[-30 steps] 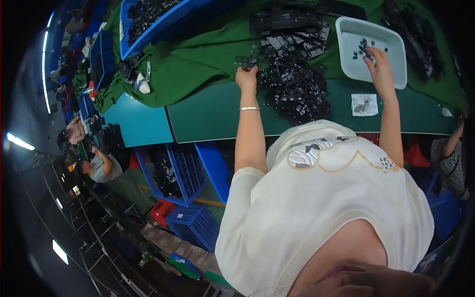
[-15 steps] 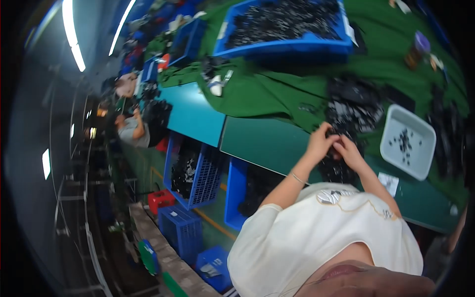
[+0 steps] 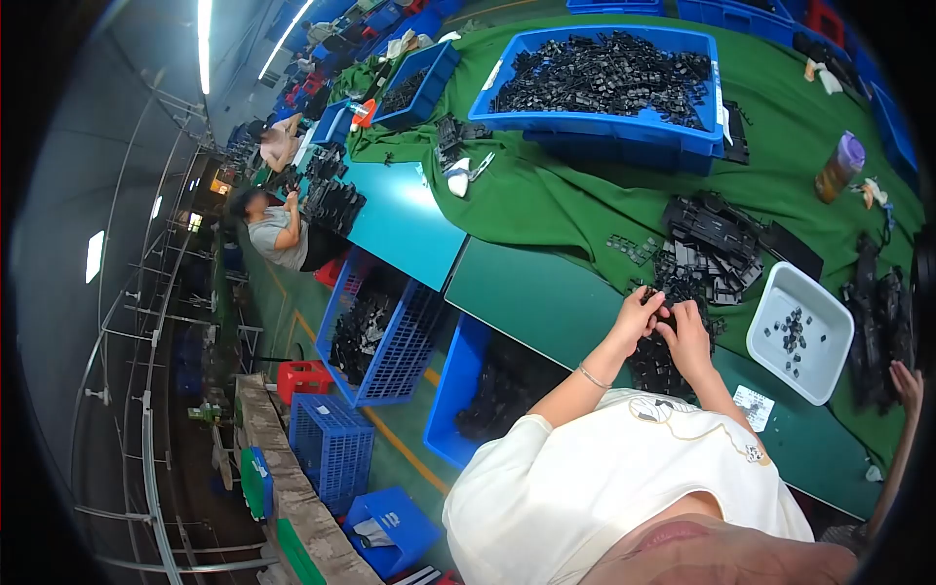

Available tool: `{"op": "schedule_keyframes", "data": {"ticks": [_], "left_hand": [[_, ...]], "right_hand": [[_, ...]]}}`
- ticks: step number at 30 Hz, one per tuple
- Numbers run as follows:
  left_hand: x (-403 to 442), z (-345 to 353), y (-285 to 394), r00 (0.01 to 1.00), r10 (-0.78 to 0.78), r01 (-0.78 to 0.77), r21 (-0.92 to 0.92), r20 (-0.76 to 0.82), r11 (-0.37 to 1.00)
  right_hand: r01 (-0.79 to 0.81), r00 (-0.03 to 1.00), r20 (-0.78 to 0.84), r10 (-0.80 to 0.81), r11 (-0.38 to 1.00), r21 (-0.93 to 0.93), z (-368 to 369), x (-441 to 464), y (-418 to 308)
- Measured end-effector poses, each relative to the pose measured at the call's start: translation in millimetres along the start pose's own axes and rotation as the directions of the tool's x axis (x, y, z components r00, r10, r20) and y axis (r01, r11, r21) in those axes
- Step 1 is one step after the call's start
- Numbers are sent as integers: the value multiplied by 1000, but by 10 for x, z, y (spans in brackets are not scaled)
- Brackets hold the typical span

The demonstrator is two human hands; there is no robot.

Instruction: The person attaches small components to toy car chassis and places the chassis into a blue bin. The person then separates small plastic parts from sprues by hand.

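My left hand, with a bracelet on its wrist, is closed, its fingertips pinching a small black plastic part. My right hand meets it from the right, fingers curled in at the same part, which the fingers mostly hide. Beneath and around both hands lies a heap of small black plastic parts. Just beyond is a stack of larger black plastic pieces. Right of my hands stands a pale plastic tray holding several small black pieces. A printed white label lies near my right forearm.
A blue bin heaped with black parts stands on the green cloth. A jar with a purple lid is farther right. Blue crates stand below the table's left side. Another person's hand is at the right edge; co-workers sit at left.
The view has shifted, so the table and bins sit lower in the picture, and it is sharper. Another person's hand now shows at the right edge. My hands stay together at the heap.
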State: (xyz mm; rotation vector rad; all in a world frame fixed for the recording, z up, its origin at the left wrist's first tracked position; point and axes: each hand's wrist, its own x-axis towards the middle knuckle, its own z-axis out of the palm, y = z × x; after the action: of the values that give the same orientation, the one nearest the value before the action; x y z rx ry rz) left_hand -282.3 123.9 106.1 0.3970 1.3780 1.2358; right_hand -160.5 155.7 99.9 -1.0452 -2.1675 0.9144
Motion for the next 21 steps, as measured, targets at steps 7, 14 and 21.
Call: {"op": "schedule_keyframes", "data": {"ticks": [7, 14, 21], "left_hand": [[363, -568, 1, 952, 131, -253, -474, -277, 843], [8, -39, 524, 969, 214, -198, 134, -125, 971], [-89, 291, 507, 981, 193, -183, 304, -4, 935]], "right_hand": [[186, 727, 465, -505, 797, 574, -166, -273, -429], [-486, 870, 466, 162, 436, 757, -174, 220, 19], [-362, 924, 340, 174, 682, 636, -233, 304, -21]]}}
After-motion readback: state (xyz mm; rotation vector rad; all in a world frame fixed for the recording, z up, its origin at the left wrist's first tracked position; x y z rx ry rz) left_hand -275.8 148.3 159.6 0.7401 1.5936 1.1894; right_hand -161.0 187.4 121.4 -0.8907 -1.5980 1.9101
